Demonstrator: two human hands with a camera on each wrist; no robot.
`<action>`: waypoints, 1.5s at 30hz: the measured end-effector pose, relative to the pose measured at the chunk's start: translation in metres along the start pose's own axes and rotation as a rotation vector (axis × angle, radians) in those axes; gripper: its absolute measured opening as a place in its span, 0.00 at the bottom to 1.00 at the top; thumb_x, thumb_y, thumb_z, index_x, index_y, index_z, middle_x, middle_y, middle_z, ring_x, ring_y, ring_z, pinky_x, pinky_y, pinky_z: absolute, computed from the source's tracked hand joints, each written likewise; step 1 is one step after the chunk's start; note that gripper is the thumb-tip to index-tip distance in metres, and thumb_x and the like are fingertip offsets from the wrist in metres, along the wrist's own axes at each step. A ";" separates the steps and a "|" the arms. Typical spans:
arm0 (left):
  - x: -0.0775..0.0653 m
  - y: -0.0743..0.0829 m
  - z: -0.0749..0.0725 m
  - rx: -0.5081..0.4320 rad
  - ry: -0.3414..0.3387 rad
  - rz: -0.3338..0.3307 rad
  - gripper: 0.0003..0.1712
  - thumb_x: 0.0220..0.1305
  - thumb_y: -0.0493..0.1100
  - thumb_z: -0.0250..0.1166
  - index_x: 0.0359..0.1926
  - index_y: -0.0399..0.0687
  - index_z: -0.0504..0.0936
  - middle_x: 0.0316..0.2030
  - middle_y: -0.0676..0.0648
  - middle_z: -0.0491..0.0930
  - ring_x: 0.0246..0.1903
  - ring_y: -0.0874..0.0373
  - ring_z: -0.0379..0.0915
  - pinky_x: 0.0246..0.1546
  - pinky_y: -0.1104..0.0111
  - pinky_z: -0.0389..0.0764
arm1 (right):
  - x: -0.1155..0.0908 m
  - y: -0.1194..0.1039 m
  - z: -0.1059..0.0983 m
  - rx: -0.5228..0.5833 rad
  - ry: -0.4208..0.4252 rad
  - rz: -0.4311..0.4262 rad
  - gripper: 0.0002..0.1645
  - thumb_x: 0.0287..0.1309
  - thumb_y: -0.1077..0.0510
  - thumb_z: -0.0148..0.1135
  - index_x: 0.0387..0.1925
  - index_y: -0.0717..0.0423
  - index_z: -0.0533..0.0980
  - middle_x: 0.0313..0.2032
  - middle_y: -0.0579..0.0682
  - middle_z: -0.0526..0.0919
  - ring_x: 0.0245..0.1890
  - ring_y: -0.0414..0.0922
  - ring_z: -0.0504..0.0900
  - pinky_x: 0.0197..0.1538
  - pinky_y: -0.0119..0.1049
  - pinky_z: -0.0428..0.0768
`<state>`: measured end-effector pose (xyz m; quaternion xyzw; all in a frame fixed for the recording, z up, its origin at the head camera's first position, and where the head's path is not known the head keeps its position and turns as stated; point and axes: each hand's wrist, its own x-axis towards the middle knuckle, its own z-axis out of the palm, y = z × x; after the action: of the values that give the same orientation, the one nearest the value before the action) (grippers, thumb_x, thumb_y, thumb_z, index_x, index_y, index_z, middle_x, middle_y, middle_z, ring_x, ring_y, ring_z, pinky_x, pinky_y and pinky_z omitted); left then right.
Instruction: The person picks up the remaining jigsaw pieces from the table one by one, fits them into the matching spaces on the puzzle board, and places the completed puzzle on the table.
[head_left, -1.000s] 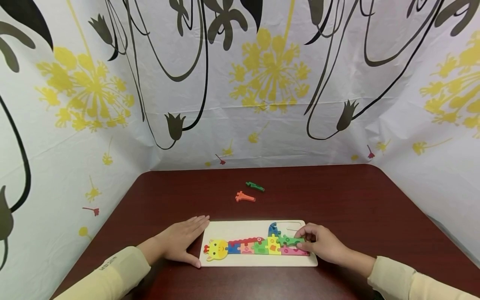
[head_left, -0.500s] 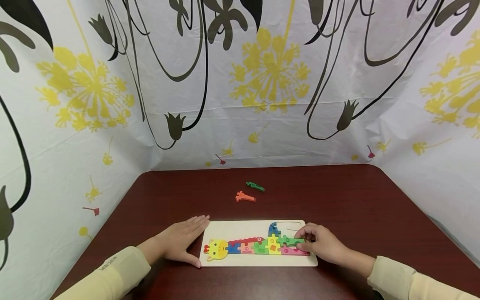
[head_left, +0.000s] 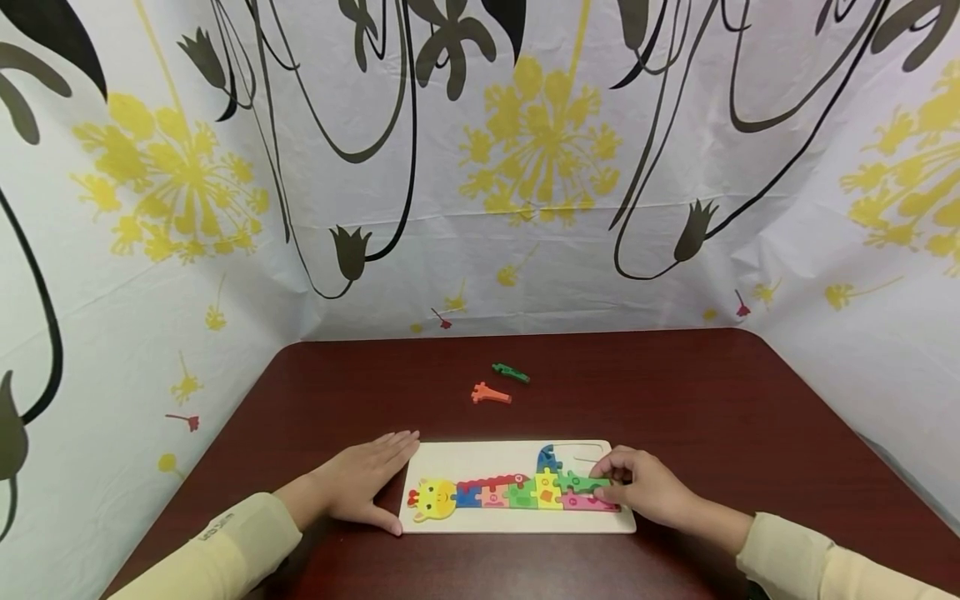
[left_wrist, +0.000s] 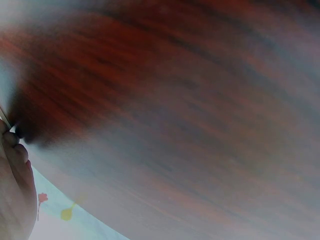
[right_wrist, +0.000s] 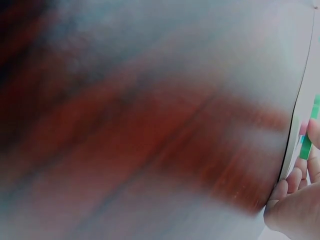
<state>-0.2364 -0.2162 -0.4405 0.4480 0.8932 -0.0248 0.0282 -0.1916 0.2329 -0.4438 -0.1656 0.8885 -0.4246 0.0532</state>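
A pale puzzle board (head_left: 487, 523) lies on the table, a colourful giraffe taking shape in its recess. The giraffe's yellow head (head_left: 433, 500) is at the left, and blue, pink, green and yellow pieces run to the right. With fairly straight fingers, my left hand (head_left: 363, 482) rests along the board's left edge, thumb at the near corner. At the right end, my right hand (head_left: 651, 487) pinches a green puzzle piece (head_left: 576, 482) between thumb and fingers, over the pink piece (head_left: 579, 502). The green piece (right_wrist: 306, 146) also shows at the right wrist view's edge.
Beyond the board lie a loose orange puzzle piece (head_left: 491, 393) and a dark green puzzle piece (head_left: 511, 372). Bare recess with printed outlines shows at the board's upper right. A patterned white cloth (head_left: 540, 275) hangs behind the dark red table (head_left: 375, 383).
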 end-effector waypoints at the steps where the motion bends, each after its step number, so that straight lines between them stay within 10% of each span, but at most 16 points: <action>1: 0.000 0.000 0.000 0.000 0.000 0.000 0.67 0.51 0.84 0.46 0.75 0.37 0.50 0.75 0.41 0.48 0.73 0.50 0.44 0.69 0.58 0.54 | 0.000 0.000 0.000 0.000 0.000 0.000 0.09 0.50 0.59 0.74 0.34 0.55 0.82 0.29 0.47 0.73 0.30 0.42 0.69 0.30 0.31 0.69; 45: 0.001 -0.001 0.000 -0.010 -0.025 -0.013 0.67 0.51 0.84 0.46 0.76 0.39 0.49 0.75 0.42 0.47 0.73 0.50 0.42 0.69 0.58 0.53 | -0.001 0.000 -0.001 0.016 -0.026 -0.011 0.09 0.49 0.62 0.73 0.34 0.56 0.83 0.31 0.48 0.75 0.29 0.41 0.68 0.30 0.30 0.69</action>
<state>-0.2373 -0.2159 -0.4404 0.4417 0.8958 -0.0260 0.0415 -0.1911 0.2336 -0.4432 -0.1754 0.8835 -0.4296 0.0639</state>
